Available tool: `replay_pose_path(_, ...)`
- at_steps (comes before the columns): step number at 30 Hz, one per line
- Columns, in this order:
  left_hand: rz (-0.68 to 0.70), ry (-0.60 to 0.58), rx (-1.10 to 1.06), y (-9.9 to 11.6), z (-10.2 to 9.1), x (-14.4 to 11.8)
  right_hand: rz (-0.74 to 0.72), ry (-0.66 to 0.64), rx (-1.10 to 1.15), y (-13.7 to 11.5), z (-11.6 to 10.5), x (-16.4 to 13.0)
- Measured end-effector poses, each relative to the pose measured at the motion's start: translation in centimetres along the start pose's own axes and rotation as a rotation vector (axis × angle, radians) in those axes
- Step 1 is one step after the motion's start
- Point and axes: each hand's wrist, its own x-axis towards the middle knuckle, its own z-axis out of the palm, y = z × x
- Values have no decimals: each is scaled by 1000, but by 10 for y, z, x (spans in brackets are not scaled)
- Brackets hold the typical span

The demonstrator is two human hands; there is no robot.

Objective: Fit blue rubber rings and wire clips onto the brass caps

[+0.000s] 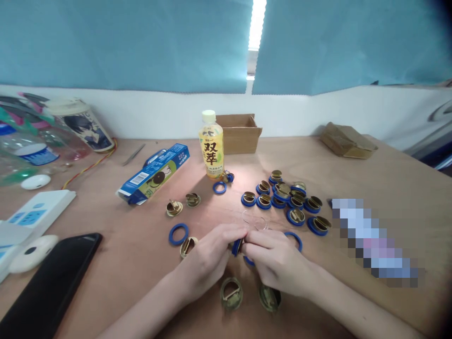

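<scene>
Close together at the middle of the table, my left hand and my right hand both grip a small round brass fitting with a blue ring. Its blue rim shows edge-on between my fingers; fingertips hide the rest. Just beyond them lie thin wire rings. A loose blue ring and a bare brass fitting lie beside my left hand. Nearer me rest two more bare fittings, one left and one right. Another blue ring is partly behind my right hand.
Several blue-ringed brass fittings are grouped at the right. A yellow-labelled bottle stands before an open cardboard box. To the left are a blue box, tweezers and a black phone. A blurred-out object lies right.
</scene>
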Motion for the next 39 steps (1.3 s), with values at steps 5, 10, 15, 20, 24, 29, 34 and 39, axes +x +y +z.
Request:
replay_pose_path(5, 5, -17, -3, -2, 1, -2, -48, -35, -78, 3, -8, 2)
replay_pose_path(10, 1, 6, -47, -1, 3, -5, -122, -38, -110, 0, -14, 3)
replay_pose_path(15, -35, 62, -31, 4, 1, 0, -35, -38, -62, -1, -14, 0)
replay_pose_path(20, -96, 100, -36, 10, 2, 1, 15, 51, 52, -1, -7, -3)
replay_pose_path(24, -164, 112, -41, 11, 5, -3, 171, 93, 243, -4, -3, -6)
replay_pose_path(29, -185, 159, -74, 9, 8, -6, 385, 10, 413, -4, -5, -3)
replay_pose_path(34, -163, 145, -51, 8, 7, -6, 488, -12, 555, -5, -6, 5)
replay_pose_path(39, -130, 103, -30, 14, 7, -2, 628, -48, 737, -3, -1, 3)
